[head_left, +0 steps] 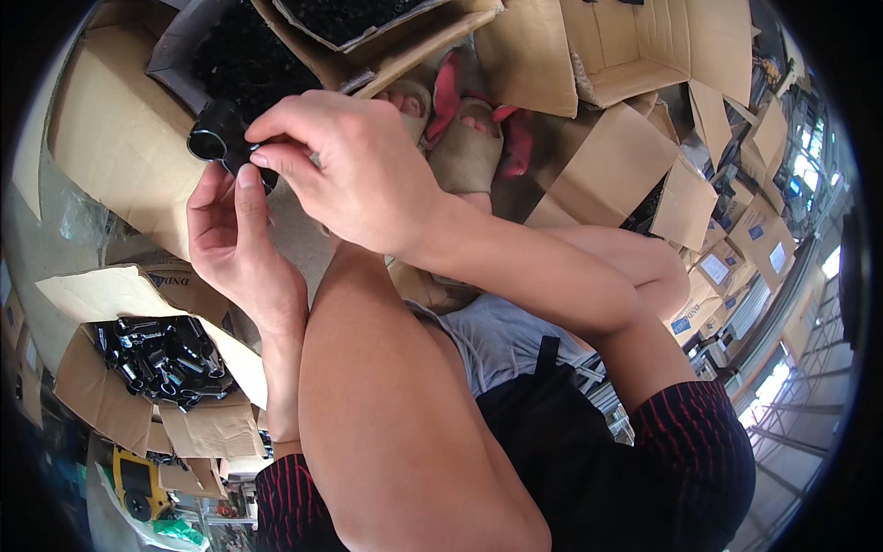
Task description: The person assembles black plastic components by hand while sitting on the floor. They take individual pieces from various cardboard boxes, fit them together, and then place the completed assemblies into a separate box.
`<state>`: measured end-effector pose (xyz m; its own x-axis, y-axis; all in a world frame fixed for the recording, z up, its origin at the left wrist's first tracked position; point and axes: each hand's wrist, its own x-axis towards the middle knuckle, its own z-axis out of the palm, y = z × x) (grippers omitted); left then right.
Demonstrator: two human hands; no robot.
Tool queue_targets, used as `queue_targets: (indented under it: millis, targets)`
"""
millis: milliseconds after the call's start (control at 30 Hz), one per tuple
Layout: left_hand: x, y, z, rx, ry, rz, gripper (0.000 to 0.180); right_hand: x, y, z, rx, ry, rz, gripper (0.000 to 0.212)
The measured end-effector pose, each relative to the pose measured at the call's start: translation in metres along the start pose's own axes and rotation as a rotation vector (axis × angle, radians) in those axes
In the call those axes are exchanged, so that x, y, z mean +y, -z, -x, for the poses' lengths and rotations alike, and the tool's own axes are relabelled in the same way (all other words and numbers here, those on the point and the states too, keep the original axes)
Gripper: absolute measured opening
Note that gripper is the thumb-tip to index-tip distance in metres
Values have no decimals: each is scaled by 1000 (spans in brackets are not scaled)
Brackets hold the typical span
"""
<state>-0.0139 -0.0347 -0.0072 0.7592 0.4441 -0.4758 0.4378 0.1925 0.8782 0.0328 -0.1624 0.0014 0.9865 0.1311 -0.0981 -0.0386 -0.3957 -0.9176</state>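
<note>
A glossy black clamp-like part with a round ring opening (213, 129) is up in front of me, over the edge of a box. My left hand (235, 225) grips its lower side between thumb and fingers. From the right, my right hand (354, 161) pinches at the side of the same part with thumb and forefinger. A small shiny bit shows at those fingertips, too small to name. Below and left, an open carton (101, 391) holds many black ring-shaped parts (166, 359). Beyond the hands, a lined box holds small black pieces (244, 60).
An open carton (635, 46) stands at the far right, with cardboard flaps (607, 166) nearer. Stacked cartons (727, 271) line the right side. Sandalled feet (464, 152) rest between the boxes. A yellow and black device (138, 483) lies at lower left, and clear plastic (87, 221) is on the left.
</note>
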Motion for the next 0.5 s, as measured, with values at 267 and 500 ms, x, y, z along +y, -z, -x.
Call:
queue_targets:
  millis: [267,500]
  targets:
    - [3,1,-1,-47,35,77,24,7,2,3,82,186,41,11]
    - [1,-3,0,-33,-9,108,26,-1,2,2,79,121,48,11]
